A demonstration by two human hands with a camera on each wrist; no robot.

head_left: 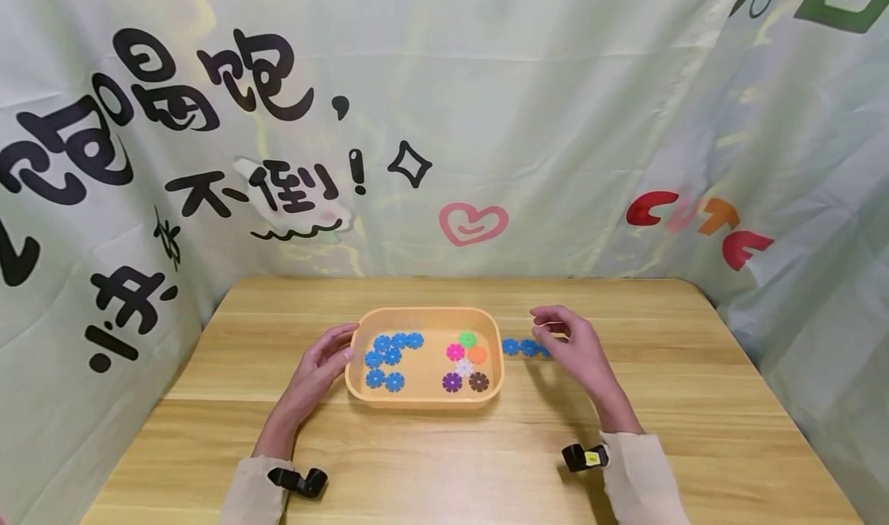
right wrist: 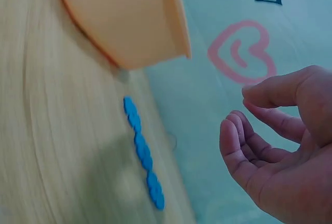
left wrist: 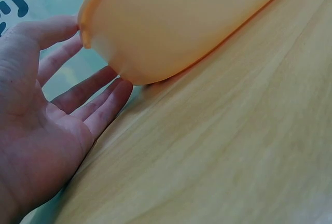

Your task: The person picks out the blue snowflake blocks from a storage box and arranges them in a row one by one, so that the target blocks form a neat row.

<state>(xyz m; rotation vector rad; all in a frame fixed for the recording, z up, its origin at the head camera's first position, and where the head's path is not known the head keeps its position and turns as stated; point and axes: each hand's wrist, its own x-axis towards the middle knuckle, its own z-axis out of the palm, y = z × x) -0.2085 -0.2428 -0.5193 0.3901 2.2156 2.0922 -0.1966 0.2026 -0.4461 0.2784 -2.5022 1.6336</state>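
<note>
An orange tray stands on the table, holding blue snowflake discs in its left part. In its right part lie single discs, among them a pink disc, a purple disc and a brown disc. My left hand touches the tray's left end; in the left wrist view the thumb meets the rim and fingertips rest against the wall. Right of the tray lies a row of blue discs. My right hand hovers above that row, fingers loosely bent, nothing visible between them.
The wooden table ends at a hanging printed cloth behind and at the sides. A black wrist camera sits on the left sleeve, another black wrist camera on the right.
</note>
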